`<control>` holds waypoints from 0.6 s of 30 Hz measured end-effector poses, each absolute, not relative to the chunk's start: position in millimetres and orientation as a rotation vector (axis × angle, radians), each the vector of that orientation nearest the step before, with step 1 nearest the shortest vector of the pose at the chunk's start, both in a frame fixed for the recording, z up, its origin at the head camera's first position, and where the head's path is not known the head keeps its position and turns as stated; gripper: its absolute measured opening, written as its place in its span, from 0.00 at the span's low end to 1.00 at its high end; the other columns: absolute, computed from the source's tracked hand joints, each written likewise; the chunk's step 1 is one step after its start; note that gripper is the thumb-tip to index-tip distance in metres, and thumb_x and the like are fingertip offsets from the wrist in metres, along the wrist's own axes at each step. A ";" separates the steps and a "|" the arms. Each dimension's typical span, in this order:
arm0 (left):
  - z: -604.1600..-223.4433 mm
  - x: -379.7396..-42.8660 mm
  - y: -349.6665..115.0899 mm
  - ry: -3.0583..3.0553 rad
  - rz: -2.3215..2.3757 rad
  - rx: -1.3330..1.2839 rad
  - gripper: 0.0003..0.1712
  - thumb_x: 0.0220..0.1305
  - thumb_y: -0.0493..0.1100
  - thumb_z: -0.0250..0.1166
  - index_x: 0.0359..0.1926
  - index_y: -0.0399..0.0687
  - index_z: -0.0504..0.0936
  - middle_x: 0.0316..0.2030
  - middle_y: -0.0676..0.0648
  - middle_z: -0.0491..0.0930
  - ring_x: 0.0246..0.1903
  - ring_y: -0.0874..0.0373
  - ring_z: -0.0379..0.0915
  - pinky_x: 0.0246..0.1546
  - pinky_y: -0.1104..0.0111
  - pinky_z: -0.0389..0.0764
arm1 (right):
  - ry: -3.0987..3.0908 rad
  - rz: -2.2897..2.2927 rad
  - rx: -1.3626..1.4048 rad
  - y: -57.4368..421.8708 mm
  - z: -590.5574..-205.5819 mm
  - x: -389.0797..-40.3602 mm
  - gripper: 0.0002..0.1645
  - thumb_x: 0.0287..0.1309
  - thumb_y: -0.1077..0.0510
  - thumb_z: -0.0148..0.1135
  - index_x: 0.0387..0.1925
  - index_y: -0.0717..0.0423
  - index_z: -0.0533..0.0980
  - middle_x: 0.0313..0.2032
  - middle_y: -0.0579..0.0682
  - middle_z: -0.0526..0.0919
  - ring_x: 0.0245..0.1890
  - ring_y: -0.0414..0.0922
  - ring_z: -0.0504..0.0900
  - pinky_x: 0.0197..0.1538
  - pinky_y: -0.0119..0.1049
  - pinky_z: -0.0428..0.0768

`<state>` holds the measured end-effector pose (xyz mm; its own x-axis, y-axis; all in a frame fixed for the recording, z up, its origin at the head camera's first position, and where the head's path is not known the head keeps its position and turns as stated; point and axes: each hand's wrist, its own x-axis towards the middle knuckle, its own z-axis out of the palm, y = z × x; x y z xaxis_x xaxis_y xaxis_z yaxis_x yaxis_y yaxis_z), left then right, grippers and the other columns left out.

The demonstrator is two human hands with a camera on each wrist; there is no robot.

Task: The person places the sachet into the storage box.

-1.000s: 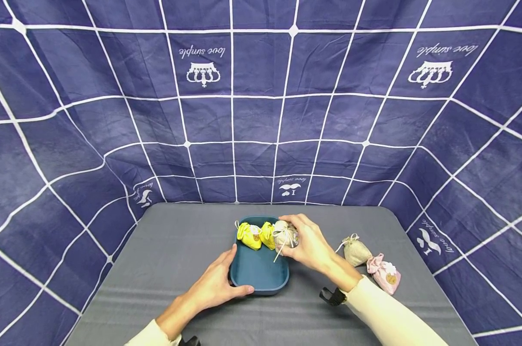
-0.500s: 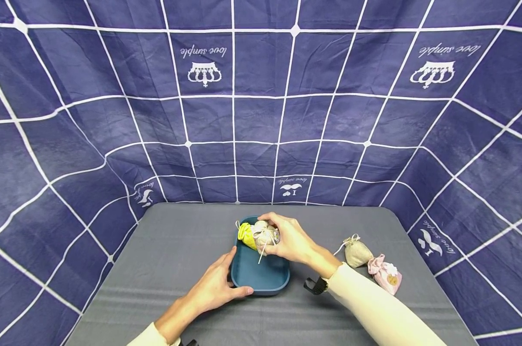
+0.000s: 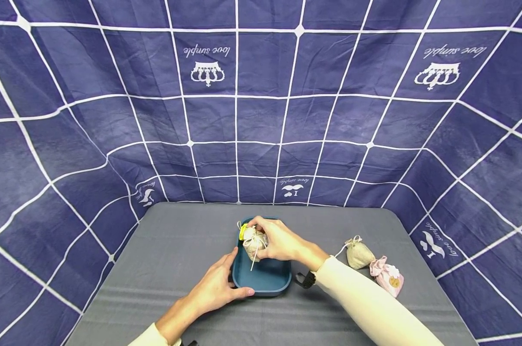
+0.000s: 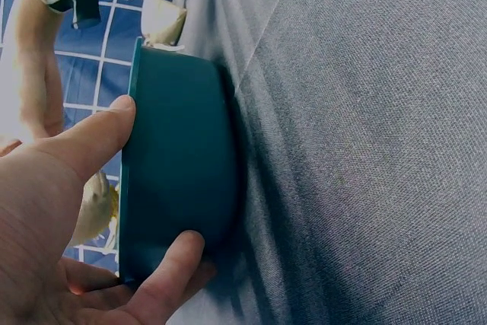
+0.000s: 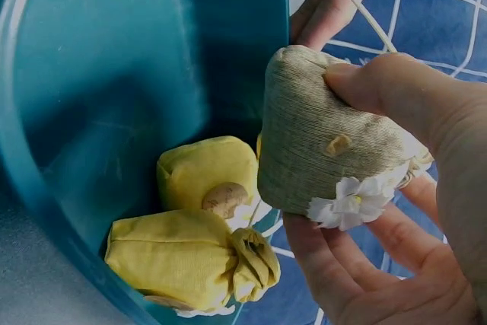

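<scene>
My right hand (image 3: 276, 240) holds a beige drawstring sachet (image 3: 253, 244) over the left side of a blue plastic box (image 3: 261, 278). In the right wrist view the thumb presses one face of this sachet (image 5: 335, 150) and the fingers support it from below, near its white flower. Two yellow sachets (image 5: 171, 260) lie inside the box; in the head view the beige one and my hand mostly cover them. My left hand (image 3: 213, 283) grips the box's near left corner, thumb at the front rim (image 4: 133, 157) and fingers against the outer wall.
To the right, another beige sachet (image 3: 358, 254) and a pink sachet (image 3: 387, 277) with a white flower lie side by side on the grey cloth-covered table (image 3: 179, 230). Blue checked fabric (image 3: 261, 120) hangs behind and on both sides.
My right hand has carried the beige sachet leftward across the box, from its right side over the yellow sachets to the left side. My left hand has stayed at the box's corner.
</scene>
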<state>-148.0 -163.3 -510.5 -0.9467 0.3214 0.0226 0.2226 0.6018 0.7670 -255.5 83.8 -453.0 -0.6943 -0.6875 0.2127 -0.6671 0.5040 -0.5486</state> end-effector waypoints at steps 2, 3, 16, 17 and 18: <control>-510.8 -148.1 -163.2 2.703 1.277 0.467 0.77 0.56 0.56 0.94 0.91 0.28 0.58 0.81 0.22 0.71 0.59 0.46 0.92 0.49 0.74 0.93 | 2.687 -0.948 -1.214 81.5 -454.6 -256.7 0.46 0.49 0.63 0.90 0.70 0.54 0.79 0.48 0.46 0.93 0.46 0.38 0.89 0.53 0.31 0.87; -511.1 -148.2 -163.2 2.697 1.285 0.468 0.77 0.56 0.56 0.94 0.91 0.28 0.58 0.81 0.22 0.70 0.59 0.45 0.92 0.49 0.74 0.93 | 2.682 -0.942 -1.212 80.4 -455.1 -257.2 0.46 0.49 0.63 0.91 0.70 0.54 0.79 0.48 0.46 0.93 0.46 0.38 0.89 0.53 0.31 0.88; -512.6 -148.9 -164.3 2.666 1.317 0.468 0.77 0.57 0.55 0.94 0.91 0.28 0.57 0.81 0.22 0.70 0.59 0.45 0.92 0.48 0.74 0.94 | 2.651 -0.848 -1.251 72.6 -460.6 -258.6 0.46 0.52 0.64 0.90 0.72 0.56 0.78 0.53 0.51 0.93 0.51 0.44 0.90 0.58 0.36 0.89; -512.8 -149.1 -164.2 2.671 1.311 0.466 0.76 0.57 0.55 0.94 0.91 0.28 0.58 0.81 0.22 0.71 0.58 0.45 0.91 0.48 0.74 0.94 | 2.657 -0.809 -1.248 72.4 -460.8 -258.3 0.47 0.52 0.63 0.90 0.73 0.55 0.78 0.55 0.52 0.93 0.54 0.46 0.91 0.62 0.40 0.89; -512.9 -149.3 -164.1 2.676 1.304 0.466 0.76 0.57 0.55 0.94 0.91 0.29 0.58 0.81 0.22 0.71 0.58 0.46 0.91 0.48 0.74 0.94 | 2.662 -0.768 -1.243 72.4 -461.2 -257.9 0.49 0.54 0.62 0.90 0.75 0.55 0.77 0.57 0.53 0.93 0.57 0.48 0.91 0.65 0.44 0.88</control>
<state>-149.3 -164.1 -512.9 -0.9442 0.3289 0.0194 0.2178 0.5791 0.7856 -257.9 72.4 -461.2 -0.6602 -0.7423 0.1143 -0.6891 0.5382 -0.4852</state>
